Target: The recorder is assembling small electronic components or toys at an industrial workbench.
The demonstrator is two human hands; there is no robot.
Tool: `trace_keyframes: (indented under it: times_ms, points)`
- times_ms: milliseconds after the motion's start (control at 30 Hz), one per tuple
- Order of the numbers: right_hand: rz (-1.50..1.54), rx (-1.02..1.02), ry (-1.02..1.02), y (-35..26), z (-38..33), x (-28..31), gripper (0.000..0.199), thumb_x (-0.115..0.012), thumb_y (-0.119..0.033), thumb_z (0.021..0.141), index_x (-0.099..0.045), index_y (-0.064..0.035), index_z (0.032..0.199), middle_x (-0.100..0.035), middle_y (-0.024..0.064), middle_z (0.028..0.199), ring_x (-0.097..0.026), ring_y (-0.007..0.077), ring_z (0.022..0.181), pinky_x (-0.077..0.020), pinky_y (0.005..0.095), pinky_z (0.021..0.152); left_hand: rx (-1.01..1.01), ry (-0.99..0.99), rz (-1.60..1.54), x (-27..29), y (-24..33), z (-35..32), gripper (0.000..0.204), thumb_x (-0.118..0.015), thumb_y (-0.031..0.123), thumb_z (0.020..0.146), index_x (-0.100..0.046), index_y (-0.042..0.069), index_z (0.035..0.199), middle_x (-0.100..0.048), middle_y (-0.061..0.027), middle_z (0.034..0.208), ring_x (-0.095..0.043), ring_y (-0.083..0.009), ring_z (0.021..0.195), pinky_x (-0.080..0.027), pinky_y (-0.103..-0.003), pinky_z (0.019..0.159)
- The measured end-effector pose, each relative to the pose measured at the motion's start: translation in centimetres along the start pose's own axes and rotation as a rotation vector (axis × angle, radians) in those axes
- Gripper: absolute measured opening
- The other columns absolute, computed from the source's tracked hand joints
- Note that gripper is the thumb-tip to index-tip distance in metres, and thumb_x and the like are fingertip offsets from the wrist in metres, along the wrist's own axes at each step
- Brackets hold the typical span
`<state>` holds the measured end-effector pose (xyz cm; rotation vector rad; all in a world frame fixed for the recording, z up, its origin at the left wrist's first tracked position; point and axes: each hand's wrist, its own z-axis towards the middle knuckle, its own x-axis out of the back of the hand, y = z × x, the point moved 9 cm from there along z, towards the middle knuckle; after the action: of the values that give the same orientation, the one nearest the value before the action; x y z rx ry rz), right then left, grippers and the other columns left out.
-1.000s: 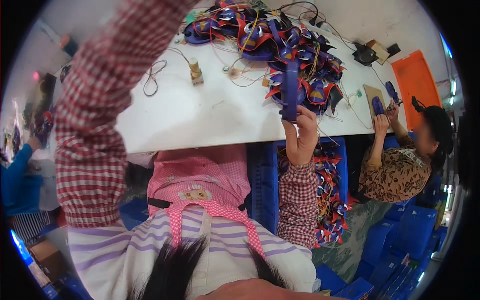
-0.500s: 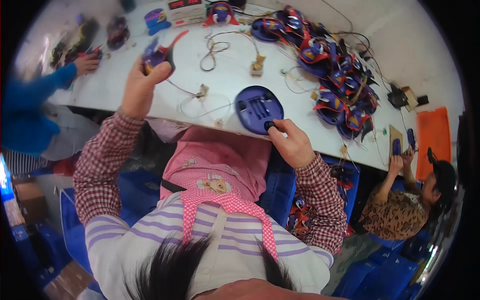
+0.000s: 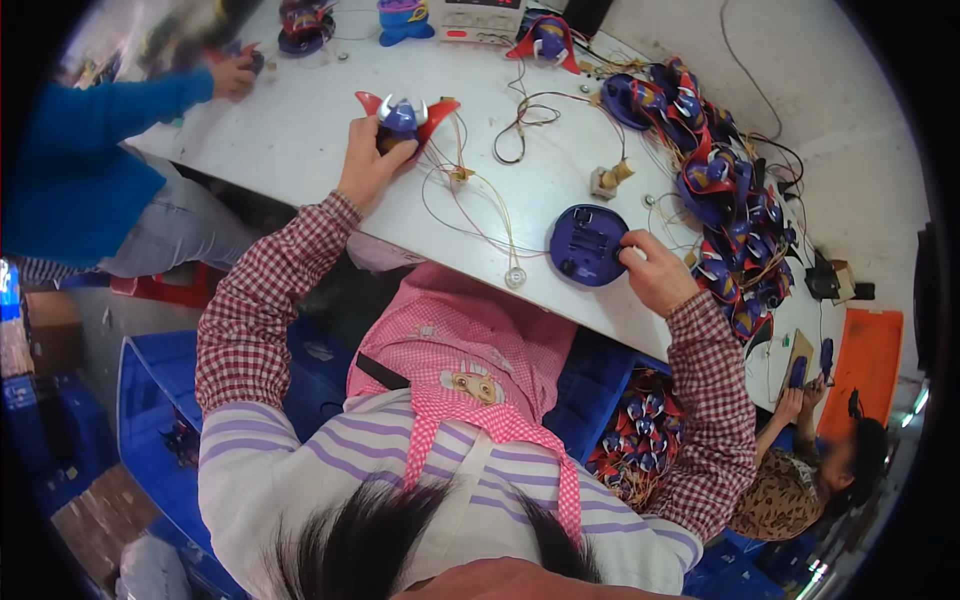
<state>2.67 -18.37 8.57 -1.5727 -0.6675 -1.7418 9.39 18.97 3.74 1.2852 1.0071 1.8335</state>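
"While both hands are occupied, what do they hold?"

"The left hand (image 3: 374, 164) has thumb and fingers closed around a purple horned figure (image 3: 400, 118), upright over the white table (image 3: 430, 75). The right hand (image 3: 660, 272) pinches the rim of a purple oval base (image 3: 590, 245) near the table's front edge."

"Why like that?"

"Probably the low grip spares the figure's horns and red wings, and the rim grip leaves the base's recessed side uncovered. Thin wires (image 3: 493, 194) trail between them, perhaps given slack."

"And farther out?"

"Similar figures lie in a heap (image 3: 720, 190) on the right, seemingly pushed aside for room. A co-worker's hand (image 3: 232, 78) works at left."

"Any labels?"

"None legible on figure or base; the pale box (image 3: 480, 22) at the back has markings too small to read."
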Motion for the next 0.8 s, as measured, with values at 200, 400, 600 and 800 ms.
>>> trace_keyframes:
  times_ms: [200, 400, 600, 800]
  points:
    - [-0.109, 0.081, -0.03, 1.3, 3.9, -1.1, 0.015, -0.052, -0.004, 0.079, -0.053, -0.0053, 0.094, -0.054, 0.0067, 0.114, -0.052, 0.0249, 0.107, -0.0453, 0.031, 0.089, -0.081, 0.063, 0.116, 0.7, 0.6, -1.7, 0.064, -0.072, 0.017, 0.077, -0.037, 0.0, 0.127, -0.04, -0.0205, 0.125, -0.05, -0.0276, 0.106, -0.04, -0.032, 0.095]
    - [0.161, -0.285, 0.385, 3.6, 4.0, 1.5, 0.026, -0.064, -0.007, 0.077, -0.054, -0.0027, 0.1, -0.053, 0.0122, 0.113, -0.056, 0.0216, 0.093, -0.0481, 0.0288, 0.075, -0.086, 0.203, 0.075, 2.2, 1.0, -4.7, 0.07, -0.074, 0.015, 0.074, -0.034, 0.0, 0.129, -0.04, -0.0215, 0.124, -0.049, -0.0297, 0.11, -0.042, -0.034, 0.092]
    - [0.622, -0.822, 0.331, 10.4, 4.5, -2.9, 0.05, -0.075, -0.026, 0.075, -0.053, 0.0019, 0.111, -0.055, 0.0148, 0.101, -0.055, 0.0158, 0.073, -0.0474, 0.0239, 0.063, -0.538, -0.28, 0.015, -8.3, 13.9, -7.5, 0.034, -0.065, 0.008, 0.077, -0.055, 0.002, 0.108, -0.051, -0.0091, 0.095, -0.051, -0.0229, 0.081, -0.046, -0.03, 0.076]
    - [1.072, -0.996, 0.481, 10.7, 4.5, -1.4, 0.045, -0.075, -0.022, 0.076, -0.055, 0.0026, 0.107, -0.059, 0.0102, 0.083, -0.054, 0.0127, 0.06, -0.0465, 0.0213, 0.051, -0.462, -0.546, 0.518, -22.0, 12.1, -1.8, 0.032, -0.057, 0.024, 0.083, -0.058, 0.001, 0.105, -0.056, -0.0144, 0.095, -0.059, -0.0293, 0.082, -0.048, -0.036, 0.071]
